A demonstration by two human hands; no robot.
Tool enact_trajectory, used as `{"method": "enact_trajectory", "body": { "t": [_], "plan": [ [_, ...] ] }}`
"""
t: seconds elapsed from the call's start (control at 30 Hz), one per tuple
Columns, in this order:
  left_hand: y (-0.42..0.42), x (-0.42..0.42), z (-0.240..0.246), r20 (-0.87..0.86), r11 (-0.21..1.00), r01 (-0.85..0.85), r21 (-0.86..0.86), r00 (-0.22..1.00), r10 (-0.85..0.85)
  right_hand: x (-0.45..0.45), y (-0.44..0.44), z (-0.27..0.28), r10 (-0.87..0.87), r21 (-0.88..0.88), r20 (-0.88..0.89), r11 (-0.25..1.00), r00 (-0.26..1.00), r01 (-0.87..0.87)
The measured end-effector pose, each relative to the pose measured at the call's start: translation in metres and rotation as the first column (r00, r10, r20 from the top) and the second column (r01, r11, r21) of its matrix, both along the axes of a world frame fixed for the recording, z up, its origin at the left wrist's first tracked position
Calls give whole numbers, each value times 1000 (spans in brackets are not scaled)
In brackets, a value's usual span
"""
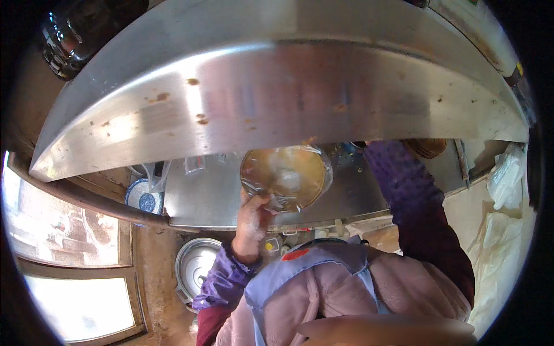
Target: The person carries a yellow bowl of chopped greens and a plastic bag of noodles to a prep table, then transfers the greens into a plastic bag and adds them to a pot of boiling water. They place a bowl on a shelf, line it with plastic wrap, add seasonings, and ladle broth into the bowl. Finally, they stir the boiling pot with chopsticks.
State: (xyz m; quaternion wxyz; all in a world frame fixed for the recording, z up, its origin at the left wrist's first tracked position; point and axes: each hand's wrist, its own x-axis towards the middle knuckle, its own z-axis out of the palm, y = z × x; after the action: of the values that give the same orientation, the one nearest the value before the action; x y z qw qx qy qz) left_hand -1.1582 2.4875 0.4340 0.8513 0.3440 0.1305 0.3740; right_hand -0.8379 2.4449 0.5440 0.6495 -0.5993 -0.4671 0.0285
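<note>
My left hand (254, 220) grips the near rim of a round brown plate (285, 177) that has clear plastic film over it; the film bunches near the fingers and hangs past the right edge. The plate is held above a stainless steel counter (203, 199). My right arm, in a purple patterned sleeve (396, 177), reaches forward under a steel shelf or hood edge, which hides the hand. Close to the end of that sleeve, a blue item (349, 148) shows only in part.
The broad stained steel panel (277, 95) spans the view above the counter. Stacked brown dishes (426, 147) stand at right, a blue-and-white bowl (145, 197) at left. A metal pot (197, 266) sits lower left; plastic bags (506, 177) hang far right.
</note>
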Motion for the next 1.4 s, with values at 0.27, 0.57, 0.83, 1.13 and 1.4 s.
{"method": "enact_trajectory", "body": {
  "t": [0.27, 0.57, 0.83, 1.13, 1.4],
  "plan": [
    [-25, -17, -9, -269, 975, -212, 68, 937, 222, 87, 89, -20, 3, -289, 101, 957, 995, 26],
    [-39, -16, -21, -148, 981, -191, 33, 970, 194, 105, 93, -13, 54, -418, 161, 908, 985, 19],
    [-38, -25, -28, -223, 971, -235, 43, 945, 238, 102, 88, 2, 68, -470, 284, 879, 957, 77],
    [-26, -18, -20, -192, 952, -299, 69, 932, 307, -19, 6, 10, 430, -428, 344, 863, 834, -269],
    [-22, -13, -9, -166, 898, -363, 250, 897, 409, -84, -21, -16, 480, -400, 758, 877, 442, -267]
  ]
}}
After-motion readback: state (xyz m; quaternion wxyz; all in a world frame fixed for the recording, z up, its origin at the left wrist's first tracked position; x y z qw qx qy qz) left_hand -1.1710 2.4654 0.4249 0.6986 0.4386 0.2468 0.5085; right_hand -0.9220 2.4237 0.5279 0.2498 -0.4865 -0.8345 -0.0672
